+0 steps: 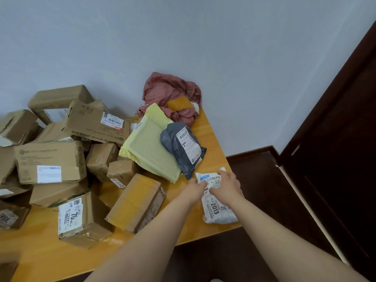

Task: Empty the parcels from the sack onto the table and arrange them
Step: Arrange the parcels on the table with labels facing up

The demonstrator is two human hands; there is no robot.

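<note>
Both hands on the white parcel (pixel 217 208) at the table (pixel 211 139) edge: left hand (pixel 195 190) pinches its side, right hand (pixel 225 186) curls over the top. It sits near the brink, so a careless nudge could tip it off. By the wall the sack (pixel 168 88) lies crumpled, an orange parcel (pixel 179 103) poking out.

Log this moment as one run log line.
stage: arranging | left hand and right hand: hold white parcel near table corner | grey parcel: on yellow parcel | sack: crumpled, far end
</note>
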